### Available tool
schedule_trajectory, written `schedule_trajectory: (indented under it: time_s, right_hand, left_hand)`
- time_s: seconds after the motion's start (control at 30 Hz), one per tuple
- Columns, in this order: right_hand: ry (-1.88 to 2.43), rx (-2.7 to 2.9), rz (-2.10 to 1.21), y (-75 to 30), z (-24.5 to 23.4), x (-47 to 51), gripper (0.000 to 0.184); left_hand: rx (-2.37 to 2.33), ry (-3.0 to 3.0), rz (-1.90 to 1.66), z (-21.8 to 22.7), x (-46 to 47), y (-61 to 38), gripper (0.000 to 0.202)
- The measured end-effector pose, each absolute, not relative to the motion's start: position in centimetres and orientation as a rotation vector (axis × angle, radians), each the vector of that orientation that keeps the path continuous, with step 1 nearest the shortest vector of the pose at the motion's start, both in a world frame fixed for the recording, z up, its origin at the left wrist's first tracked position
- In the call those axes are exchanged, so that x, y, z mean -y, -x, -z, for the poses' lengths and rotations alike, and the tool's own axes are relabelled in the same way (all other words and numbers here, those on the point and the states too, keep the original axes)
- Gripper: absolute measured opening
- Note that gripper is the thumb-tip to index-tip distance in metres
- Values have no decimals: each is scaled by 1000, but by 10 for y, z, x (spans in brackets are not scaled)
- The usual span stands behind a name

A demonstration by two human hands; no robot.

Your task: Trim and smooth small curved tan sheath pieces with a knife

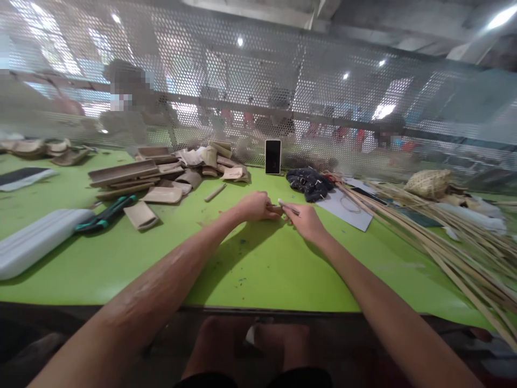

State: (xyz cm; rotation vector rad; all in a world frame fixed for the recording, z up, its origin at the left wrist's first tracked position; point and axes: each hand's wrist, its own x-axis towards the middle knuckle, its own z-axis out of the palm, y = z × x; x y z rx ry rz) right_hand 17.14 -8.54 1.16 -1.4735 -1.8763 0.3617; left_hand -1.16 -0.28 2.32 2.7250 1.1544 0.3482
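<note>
Over the green table (258, 269), my left hand (254, 206) is closed around a small piece of bamboo (276, 209), most of it hidden by the fingers. Close beside it, my right hand (307, 220) is closed on a slim, pen-like carving tool (291, 209). The tool's light-coloured end is at the bamboo piece; whether it touches cannot be made out. Behind my left hand lies a short bamboo stick (215, 193). A dark bunched cloth (309, 183) lies beyond my right hand.
Split bamboo pieces (123, 173) are piled at the back left. A tool with black and teal handles (107, 214) lies beside a white block (40, 237). A phone (273, 157) stands against the perforated screen (242, 70). Long bamboo strips (436, 237) cover the right side near white paper (347, 209).
</note>
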Motion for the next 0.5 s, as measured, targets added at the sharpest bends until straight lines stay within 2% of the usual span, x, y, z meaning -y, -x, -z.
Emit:
schedule_trajectory:
  time_s: [0.23,0.5]
  right_hand:
    - [1426,2185,127,-169,-3,81,41]
    - [1428,2188,181,-172,-5,74,44]
  left_hand:
    - [-1111,-2731,-355,-21,-6,13,56]
    - [-1161,-2749,-382,-27,-2,17,58]
